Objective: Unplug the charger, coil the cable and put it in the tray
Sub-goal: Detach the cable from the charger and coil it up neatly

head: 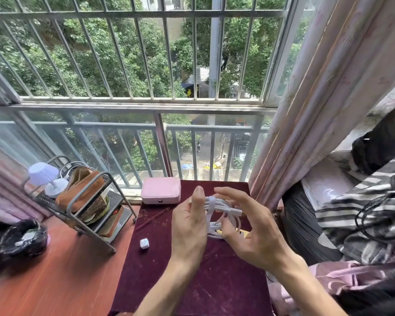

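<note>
A white cable (pixel 219 210) is wound into a small coil with a white strap across its top, held above the dark red cloth of the table (pixel 169 281). My left hand (pixel 187 226) grips the coil's left side, thumb raised. My right hand (pixel 249 226) holds the coil's right side, fingers curled around the loops and the white connector end. A small white charger cube (pixel 144 243) lies on the cloth to the left of my hands. A yellowish thing peeks out under my right hand; I cannot tell what it is.
A pink case (pixel 160 190) sits at the table's far edge by the window railing. A metal rack (pixel 87 201) with a brown pouch and a small lamp (pixel 43 176) stands on the left. A black-lined bin (pixel 21 238) is far left. Curtain and bedding crowd the right.
</note>
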Demonstrator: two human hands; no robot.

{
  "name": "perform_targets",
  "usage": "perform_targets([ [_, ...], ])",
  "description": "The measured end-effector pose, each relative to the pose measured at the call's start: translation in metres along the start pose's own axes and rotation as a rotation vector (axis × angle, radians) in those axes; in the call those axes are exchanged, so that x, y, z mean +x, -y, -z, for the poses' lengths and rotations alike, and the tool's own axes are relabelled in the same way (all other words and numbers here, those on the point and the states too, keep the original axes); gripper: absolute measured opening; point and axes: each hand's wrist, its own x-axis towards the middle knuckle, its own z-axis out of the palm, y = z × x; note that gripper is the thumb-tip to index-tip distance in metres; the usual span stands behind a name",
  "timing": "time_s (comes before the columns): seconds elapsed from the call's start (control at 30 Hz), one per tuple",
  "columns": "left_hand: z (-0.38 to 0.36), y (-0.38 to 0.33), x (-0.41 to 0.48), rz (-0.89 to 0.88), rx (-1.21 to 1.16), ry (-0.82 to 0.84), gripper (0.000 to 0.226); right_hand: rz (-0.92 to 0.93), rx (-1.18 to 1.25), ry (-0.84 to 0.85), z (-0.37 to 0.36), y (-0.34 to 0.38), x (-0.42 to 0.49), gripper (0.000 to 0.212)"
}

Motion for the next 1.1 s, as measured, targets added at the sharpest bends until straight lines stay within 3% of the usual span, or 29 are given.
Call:
perform_targets([
  [0.2, -0.002, -0.001, -0.003, 0.020, 0.011, 0.037, 0.063, 0.106, -0.234, -0.019, -0.001, 0.003, 0.000, 0.053],
  [0.33, 0.001, -0.005, -0.004, 0.025, 0.090, 0.087, 0.064, 0.177, -0.316, -0.088, 0.000, 0.000, -0.002, 0.026],
  [0.4, 0.003, -0.007, -0.004, 0.020, 0.107, 0.063, 0.063, 0.078, -0.132, -0.111, -0.002, 0.003, -0.003, 0.024],
  [0.5, 0.004, -0.004, -0.006, -0.086, 0.174, 0.080, 0.055, -0.272, 0.298, -0.180, -0.005, 0.016, 0.005, 0.021],
  [0.57, 0.004, -0.001, -0.011, -0.169, 0.223, 0.091, 0.051, -0.476, 0.453, -0.177, -0.005, 0.019, 0.011, 0.014],
  [0.7, 0.002, -0.001, -0.015, -0.184, 0.187, 0.073, 0.046, -0.748, 0.644, -0.109, -0.004, 0.014, 0.012, 0.044],
  [0.77, 0.003, 0.000, -0.017, -0.169, 0.158, 0.062, 0.048, -0.797, 0.649, -0.096, -0.003, 0.014, 0.010, 0.040],
  [0.9, 0.001, 0.004, -0.017, -0.147, 0.152, 0.054, 0.054, -0.776, 0.468, -0.007, 0.001, 0.015, 0.012, 0.008],
  [1.1, -0.002, 0.008, -0.019, -0.101, 0.144, 0.094, 0.053, -0.822, 0.548, 0.223, 0.014, 0.016, 0.015, 0.011],
])
